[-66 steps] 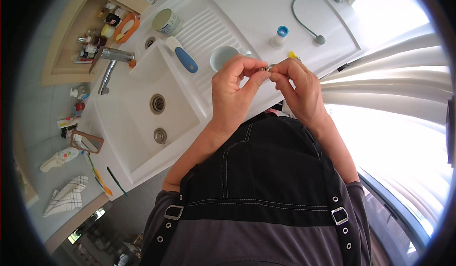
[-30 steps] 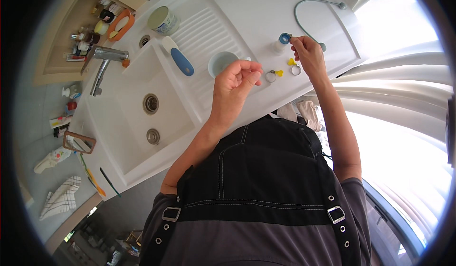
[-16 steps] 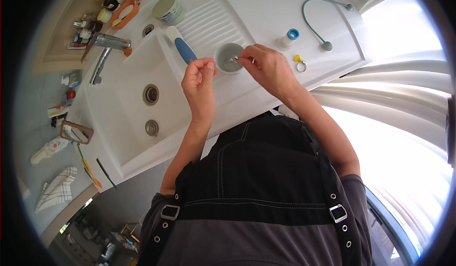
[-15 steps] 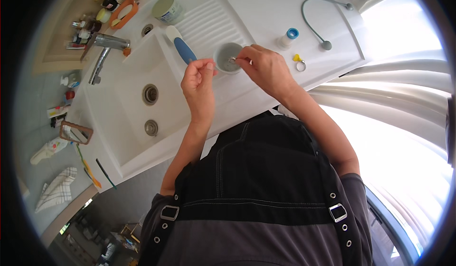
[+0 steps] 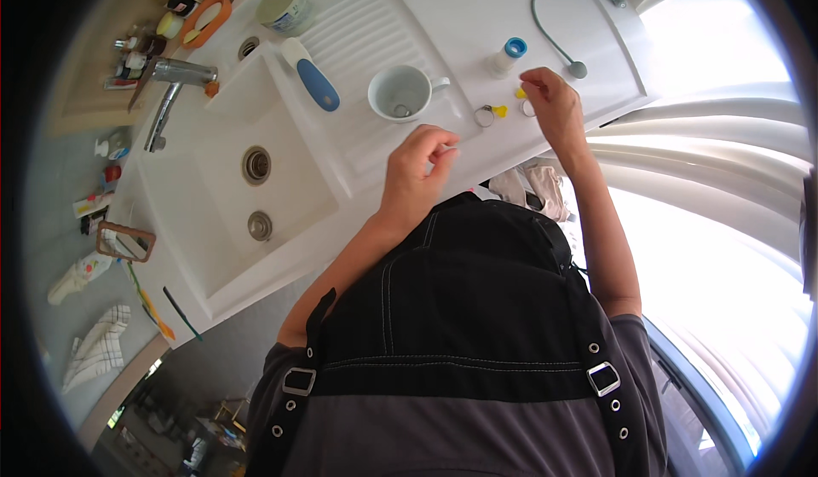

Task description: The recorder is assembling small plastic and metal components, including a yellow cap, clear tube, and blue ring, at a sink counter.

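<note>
Over the counter's front edge, my left hand [image 5: 419,163] is loosely curled. A gap shows between thumb and fingers, and nothing is visible in it. My right hand [image 5: 558,112] reaches farther right, its bent fingers just above a small silvery ring with a yellow piece [image 5: 521,93]. Whether they touch it I cannot make out. A second ring [image 5: 484,117], also with a yellow piece, lies to the left. Between the hands and the ribbed drainboard stands a white mug [image 5: 398,85], handle to the right; a small greyish round shape shows at its bottom.
A clear bottle with a blue cap [image 5: 515,47] and a bent grey-green cord [image 5: 540,27] are behind the rings. A blue-and-white handled tool [image 5: 318,85] and a round tub [image 5: 285,10] lie left of the mug. Farther left are the sink [image 5: 213,221] and chrome tap [image 5: 183,72].
My right hand has left the mug, where it pinched something small and shiny, and moved right to a ring. The left hand has moved right and nearer me; its pinch has loosened.
</note>
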Demonstrator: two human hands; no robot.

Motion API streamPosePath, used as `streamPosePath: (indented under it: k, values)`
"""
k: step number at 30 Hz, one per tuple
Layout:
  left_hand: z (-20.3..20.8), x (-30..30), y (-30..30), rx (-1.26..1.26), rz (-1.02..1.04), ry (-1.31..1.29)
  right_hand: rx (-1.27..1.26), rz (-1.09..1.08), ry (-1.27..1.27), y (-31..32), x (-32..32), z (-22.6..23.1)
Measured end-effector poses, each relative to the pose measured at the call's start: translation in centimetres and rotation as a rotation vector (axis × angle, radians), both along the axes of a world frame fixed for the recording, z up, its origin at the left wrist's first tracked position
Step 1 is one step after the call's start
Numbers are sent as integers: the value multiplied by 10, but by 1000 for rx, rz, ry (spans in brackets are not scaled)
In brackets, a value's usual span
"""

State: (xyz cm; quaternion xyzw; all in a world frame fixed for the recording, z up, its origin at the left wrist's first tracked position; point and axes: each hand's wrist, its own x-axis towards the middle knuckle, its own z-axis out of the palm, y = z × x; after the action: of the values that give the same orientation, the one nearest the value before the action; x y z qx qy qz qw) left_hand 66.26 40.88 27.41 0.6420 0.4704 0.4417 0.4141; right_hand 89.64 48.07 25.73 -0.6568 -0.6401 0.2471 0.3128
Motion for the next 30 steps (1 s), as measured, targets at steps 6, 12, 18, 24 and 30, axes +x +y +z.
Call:
streamPosePath:
  k: [6, 12, 18, 24, 30]
  values:
    - [-34, 32, 21, 110, -77, 303, -109, -53, -132, -9, 32, -29]
    - [-51, 60, 45, 175, -97, 592, -107, -43, -136, -9, 32, -39]
    - [-59, 66, 49, 101, -128, 604, -142, -35, -81, -8, 35, -41]
    - [-10, 45, 27, 204, 12, 356, -167, -59, 78, -10, 41, -45]
    - [24, -14, 35, 368, 275, 540, -191, -88, 348, -11, 49, -53]
